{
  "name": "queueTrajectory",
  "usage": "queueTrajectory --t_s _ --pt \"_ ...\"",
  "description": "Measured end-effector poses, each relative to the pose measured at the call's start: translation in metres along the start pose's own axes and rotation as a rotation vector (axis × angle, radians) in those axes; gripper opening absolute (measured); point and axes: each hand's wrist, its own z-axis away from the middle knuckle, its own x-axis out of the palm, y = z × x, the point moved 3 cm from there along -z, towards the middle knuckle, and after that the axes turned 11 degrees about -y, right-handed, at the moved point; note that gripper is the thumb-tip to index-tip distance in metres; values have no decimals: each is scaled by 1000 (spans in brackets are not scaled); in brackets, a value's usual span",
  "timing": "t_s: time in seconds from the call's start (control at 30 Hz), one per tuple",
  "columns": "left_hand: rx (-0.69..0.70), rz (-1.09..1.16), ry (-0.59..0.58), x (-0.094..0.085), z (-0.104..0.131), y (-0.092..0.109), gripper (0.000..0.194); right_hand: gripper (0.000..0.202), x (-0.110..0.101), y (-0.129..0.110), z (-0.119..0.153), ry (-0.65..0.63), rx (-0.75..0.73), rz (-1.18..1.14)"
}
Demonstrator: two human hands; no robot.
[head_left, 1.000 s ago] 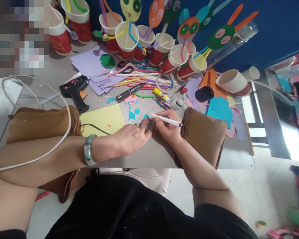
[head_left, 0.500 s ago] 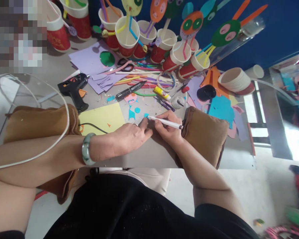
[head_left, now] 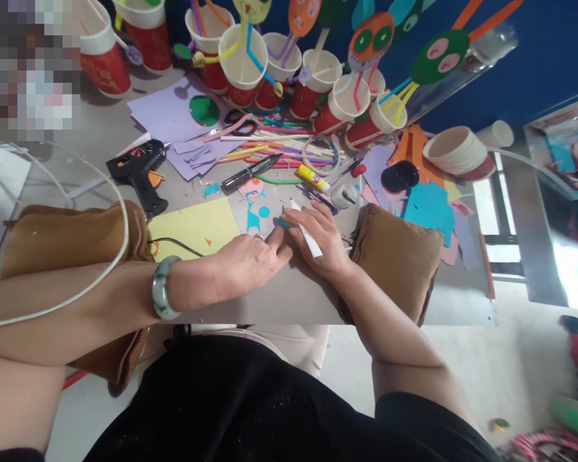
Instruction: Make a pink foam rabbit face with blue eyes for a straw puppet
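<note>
My left hand (head_left: 234, 266) rests on the table, its fingers curled and the fingertips at a tiny blue paper piece (head_left: 282, 222), partly hidden by both hands. In my right hand (head_left: 325, 247) a white marker pen (head_left: 308, 234) is gripped, slanting across the palm side with its tip end up and left. The right fingertips reach the same blue piece. Just beyond lie a blue paper dot (head_left: 264, 212) and a blue offcut (head_left: 253, 221). A yellow sheet (head_left: 192, 224) lies beside my left hand.
Brown cushions (head_left: 397, 263) flank my forearms. A black glue gun (head_left: 139, 173) lies left; a black marker (head_left: 251, 173), a glue stick (head_left: 312, 177) and colored sticks (head_left: 274, 151) lie beyond. Red paper cups (head_left: 243, 70) with paper figures line the back. A white cable (head_left: 122, 244) crosses my left arm.
My right hand has turned over the pen, which now slants more steeply within the fingers, and its fingers have reached toward the left fingertips. The left hand stays nearly in place.
</note>
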Motion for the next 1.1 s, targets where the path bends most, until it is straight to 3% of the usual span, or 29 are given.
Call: queueTrajectory --t_s 0.47,0.67,0.77,1.1 --pt "-13 4 -13 1 0 0 48 33 -2 -3 1 18 13 -52" --pt "4 36 -92 -1 -1 -2 43 39 -10 -1 9 269 193 -214" --pt "18 27 -109 -3 -1 -2 45 35 -9 2 13 328 276 -261" --pt "27 -40 -54 -3 2 0 56 9 -7 -3 9 236 314 -346"
